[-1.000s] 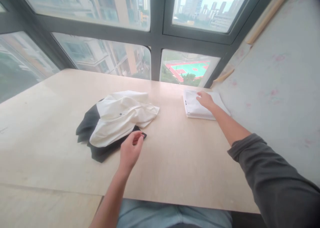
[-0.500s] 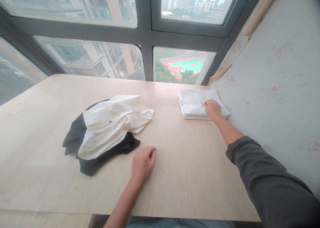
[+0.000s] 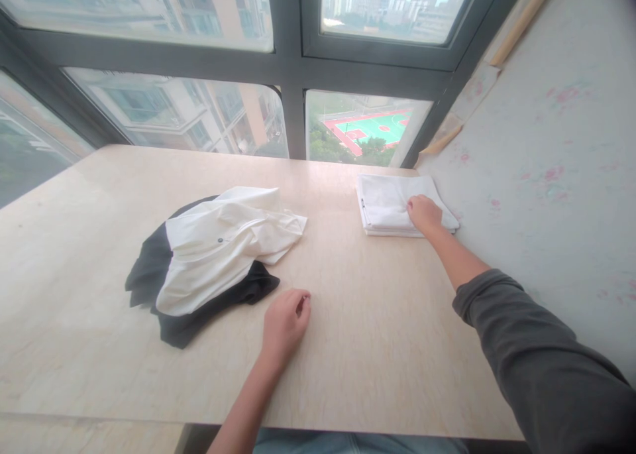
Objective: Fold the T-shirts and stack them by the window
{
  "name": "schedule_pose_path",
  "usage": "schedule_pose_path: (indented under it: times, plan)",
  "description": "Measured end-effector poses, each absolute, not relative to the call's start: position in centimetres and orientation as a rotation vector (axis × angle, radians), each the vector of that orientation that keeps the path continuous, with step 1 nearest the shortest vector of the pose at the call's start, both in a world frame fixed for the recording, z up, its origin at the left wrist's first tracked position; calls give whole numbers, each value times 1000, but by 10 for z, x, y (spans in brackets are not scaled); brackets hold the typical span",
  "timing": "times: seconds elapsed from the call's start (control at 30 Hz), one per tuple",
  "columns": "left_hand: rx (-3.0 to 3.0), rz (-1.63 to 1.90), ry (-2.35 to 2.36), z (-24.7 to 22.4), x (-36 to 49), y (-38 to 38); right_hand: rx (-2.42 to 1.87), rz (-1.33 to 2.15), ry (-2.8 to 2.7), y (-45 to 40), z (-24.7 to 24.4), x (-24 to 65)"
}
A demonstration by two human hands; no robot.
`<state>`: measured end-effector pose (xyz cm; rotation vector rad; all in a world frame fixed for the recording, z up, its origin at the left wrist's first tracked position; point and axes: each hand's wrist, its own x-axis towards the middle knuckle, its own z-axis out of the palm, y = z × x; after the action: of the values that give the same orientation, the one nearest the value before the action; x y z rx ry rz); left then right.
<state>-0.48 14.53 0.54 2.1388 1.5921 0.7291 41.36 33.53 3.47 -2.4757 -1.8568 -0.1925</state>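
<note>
Folded white stack (image 3: 382, 195) lying flat near the far right corner of the tabletop (image 3: 368, 348), just beside the wall (image 3: 531, 129), likely tucked there to stay tidy and unrumpled; right hand (image 3: 426, 213) on top, fingers curled, can't tell whether pinching cloth or only resting, maybe for steadying the layers. Left hand (image 3: 285, 323) toward the near edge, apart from the black garment (image 3: 152, 265), grip loosely curled closed, nothing visible inside, probably idle. Loose white garment (image 3: 211, 265) rumpled over the black one, between the middle and left edge, presumably heaped together for easy reach.
</note>
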Motion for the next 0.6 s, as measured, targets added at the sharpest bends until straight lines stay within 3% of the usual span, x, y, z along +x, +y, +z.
schedule_pose_path:
  times: [0.6]
  plan:
    - [2156, 747, 1586, 6, -5, 146, -2473, -392, -1796, 329, 44, 408]
